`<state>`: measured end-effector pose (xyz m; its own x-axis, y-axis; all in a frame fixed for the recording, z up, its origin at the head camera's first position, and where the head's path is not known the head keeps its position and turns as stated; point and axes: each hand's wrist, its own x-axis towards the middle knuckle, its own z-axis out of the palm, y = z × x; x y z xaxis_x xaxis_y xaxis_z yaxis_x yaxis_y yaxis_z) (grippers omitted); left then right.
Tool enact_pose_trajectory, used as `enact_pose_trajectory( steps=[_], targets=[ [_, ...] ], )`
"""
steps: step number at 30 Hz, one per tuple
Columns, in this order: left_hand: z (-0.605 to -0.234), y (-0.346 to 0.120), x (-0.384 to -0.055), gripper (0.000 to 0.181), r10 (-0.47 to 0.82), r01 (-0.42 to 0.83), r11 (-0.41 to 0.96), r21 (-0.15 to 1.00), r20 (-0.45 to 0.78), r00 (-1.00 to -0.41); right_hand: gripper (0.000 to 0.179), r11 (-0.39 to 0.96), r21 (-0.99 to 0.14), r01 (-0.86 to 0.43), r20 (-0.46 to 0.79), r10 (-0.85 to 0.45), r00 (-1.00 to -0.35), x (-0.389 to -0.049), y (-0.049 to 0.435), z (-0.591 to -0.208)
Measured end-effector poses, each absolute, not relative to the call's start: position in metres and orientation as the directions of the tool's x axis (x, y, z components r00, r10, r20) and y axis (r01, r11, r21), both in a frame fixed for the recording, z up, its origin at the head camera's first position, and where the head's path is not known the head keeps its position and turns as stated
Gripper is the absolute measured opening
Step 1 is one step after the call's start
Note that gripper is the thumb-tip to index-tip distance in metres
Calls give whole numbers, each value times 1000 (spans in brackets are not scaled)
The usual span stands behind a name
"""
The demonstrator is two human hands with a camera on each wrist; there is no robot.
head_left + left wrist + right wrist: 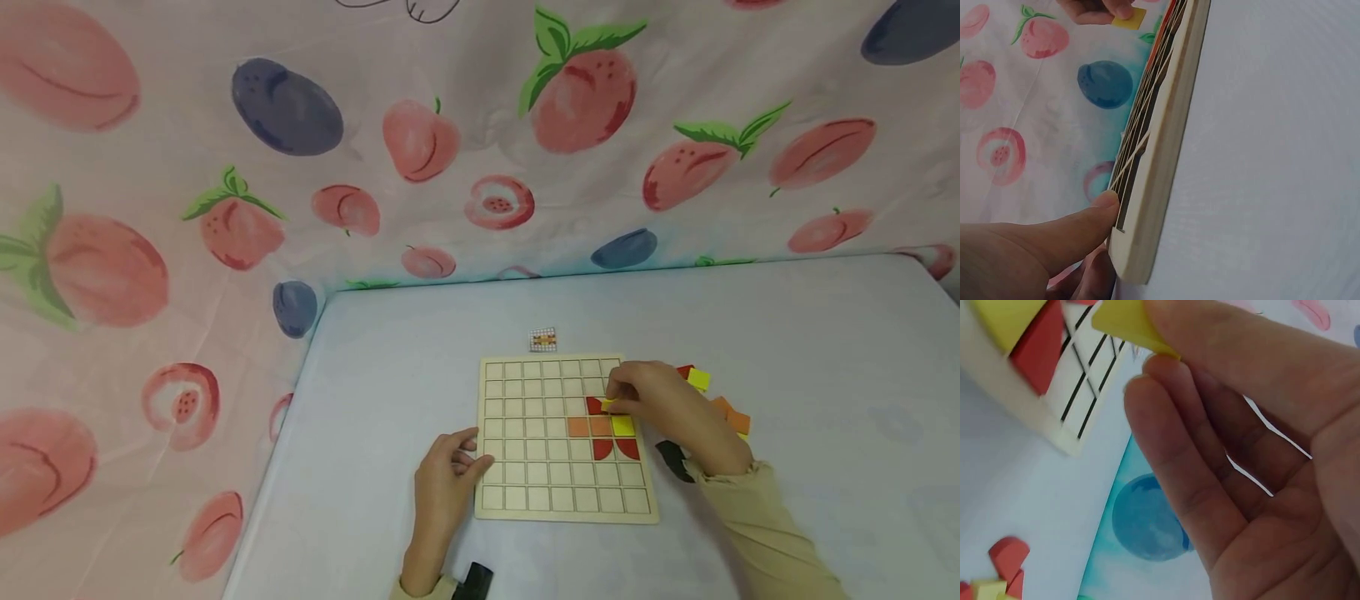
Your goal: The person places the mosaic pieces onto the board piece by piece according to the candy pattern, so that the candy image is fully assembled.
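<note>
A pale wooden grid board point(536, 475) lies on the table. My left hand point(442, 479) holds its left edge, thumb point(1085, 228) on the top face, other fingers partly hidden. My right hand point(660, 404) pinches a yellow tile point(1132, 325) between thumb and fingertips, just above the board's right side. Beneath and beside it on the grid are two orange square tiles point(588, 427), a yellow square tile point(623, 427) and red rounded tiles point(603, 449). Another red tile point(593, 406) shows left of the pinched one. My right hand hides some cells.
Loose red, yellow and orange tiles point(738, 422) lie right of the board, partly behind my right forearm. A small patterned card point(543, 339) lies beyond the board's far edge. A fruit-printed cloth point(420, 208) hangs behind and left of the white table point(375, 375).
</note>
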<state>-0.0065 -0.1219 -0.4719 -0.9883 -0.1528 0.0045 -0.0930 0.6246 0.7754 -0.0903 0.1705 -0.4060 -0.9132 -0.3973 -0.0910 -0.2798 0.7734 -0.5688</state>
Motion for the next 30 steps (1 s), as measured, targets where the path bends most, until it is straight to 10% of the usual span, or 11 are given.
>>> enact_pose_trajectory(
  steps=[30],
  targets=[
    [-471,-122,-7,41,-151,-90,614,784,4,-989,5,721,-592,-362,-12,-457,-890,-104,140,-432]
  ],
)
